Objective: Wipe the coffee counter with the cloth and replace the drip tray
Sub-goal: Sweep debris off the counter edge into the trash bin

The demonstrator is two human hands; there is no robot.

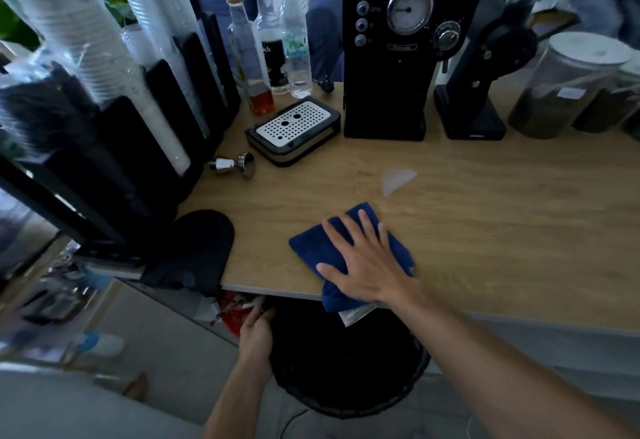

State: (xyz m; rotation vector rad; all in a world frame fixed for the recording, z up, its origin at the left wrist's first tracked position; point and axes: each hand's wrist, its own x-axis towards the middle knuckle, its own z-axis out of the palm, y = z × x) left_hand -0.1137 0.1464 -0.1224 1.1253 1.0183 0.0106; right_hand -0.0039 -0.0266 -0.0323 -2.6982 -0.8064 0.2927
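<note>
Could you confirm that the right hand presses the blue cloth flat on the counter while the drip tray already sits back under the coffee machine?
Not quite. The drip tray is not under the coffee machine; it sits on the counter just left of it, as the head view shows. The right hand does press the blue cloth flat on the counter.

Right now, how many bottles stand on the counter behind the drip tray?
3: gold-capped bottle with amber liquid on the left, black-capped bottle in the middle, green-capped clear bottle on the right. Others may hide behind the cup stacks.
</note>
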